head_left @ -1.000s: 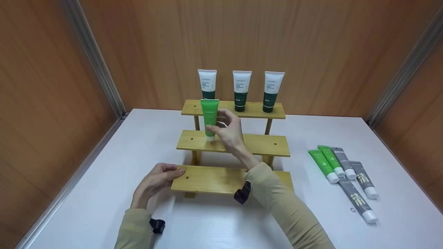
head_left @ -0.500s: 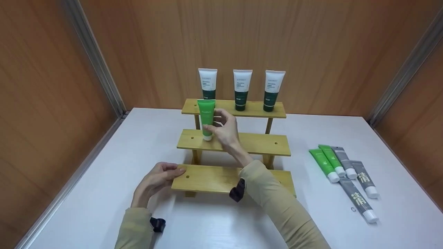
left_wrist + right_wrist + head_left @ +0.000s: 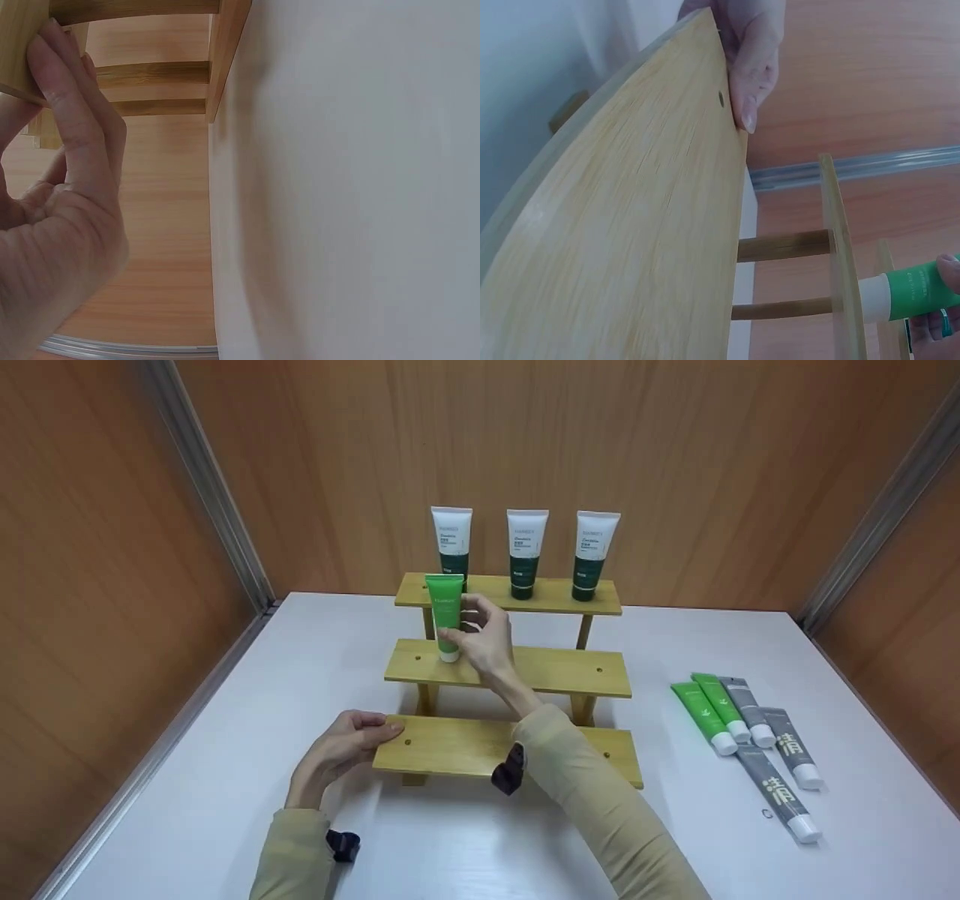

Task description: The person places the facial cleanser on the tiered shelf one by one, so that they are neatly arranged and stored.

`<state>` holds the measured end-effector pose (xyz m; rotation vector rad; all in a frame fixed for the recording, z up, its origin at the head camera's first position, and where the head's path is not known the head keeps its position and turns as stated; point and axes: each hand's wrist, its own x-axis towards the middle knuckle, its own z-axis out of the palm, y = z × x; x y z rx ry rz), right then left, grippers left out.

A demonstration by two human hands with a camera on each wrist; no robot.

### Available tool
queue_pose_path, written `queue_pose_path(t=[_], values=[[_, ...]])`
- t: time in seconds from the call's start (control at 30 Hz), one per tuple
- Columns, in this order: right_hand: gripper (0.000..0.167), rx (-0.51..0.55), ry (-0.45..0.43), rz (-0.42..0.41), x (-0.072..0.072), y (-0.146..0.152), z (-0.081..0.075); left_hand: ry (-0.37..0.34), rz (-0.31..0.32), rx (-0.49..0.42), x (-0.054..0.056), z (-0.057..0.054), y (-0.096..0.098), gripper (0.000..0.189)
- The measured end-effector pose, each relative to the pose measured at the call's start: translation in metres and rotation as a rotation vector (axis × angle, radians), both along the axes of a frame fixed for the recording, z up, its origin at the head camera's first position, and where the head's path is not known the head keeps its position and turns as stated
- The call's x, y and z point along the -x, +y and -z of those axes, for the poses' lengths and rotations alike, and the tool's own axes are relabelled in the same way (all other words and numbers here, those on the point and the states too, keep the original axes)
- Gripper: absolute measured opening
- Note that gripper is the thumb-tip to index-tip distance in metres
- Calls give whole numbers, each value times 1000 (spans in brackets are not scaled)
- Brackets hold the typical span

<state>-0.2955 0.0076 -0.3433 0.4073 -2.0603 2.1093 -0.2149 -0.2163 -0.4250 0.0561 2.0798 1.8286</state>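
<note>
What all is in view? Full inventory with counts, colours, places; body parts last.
Table: 1, white, under everything
Panels: 3, brown wood-grain, left, back, right
Metal strips: several, grey, along panel edges
Stand: 1, yellowish wood, three shelves, mid-table
Two-tone tubes: 3, white and dark green, upright on top shelf
Held green tube: 1, green with white cap, upright at middle shelf's left part
Lying green tubes: 2, green with white caps, table's right side
Grey tubes: 3, grey with white caps, lying beside those
Small ring: 1, colour unclear, near the frontmost grey tube
Wrist devices: 2, black, one per wrist
Sleeves: 2, tan, on both arms
Left hand: 1, bare, gripping bottom shelf's left end
Right hand: 1, bare, gripping held green tube
</note>
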Motion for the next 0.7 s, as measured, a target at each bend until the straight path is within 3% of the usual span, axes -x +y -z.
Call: queue_pose_path(t=[0.47,0.7], values=[[45,-51,2,-34,-1,3,-3,-3,-11,17,0,0,-1,43],[48,-17,11,-68,-5,11,0,-5,-11,21,0,1,0,49]])
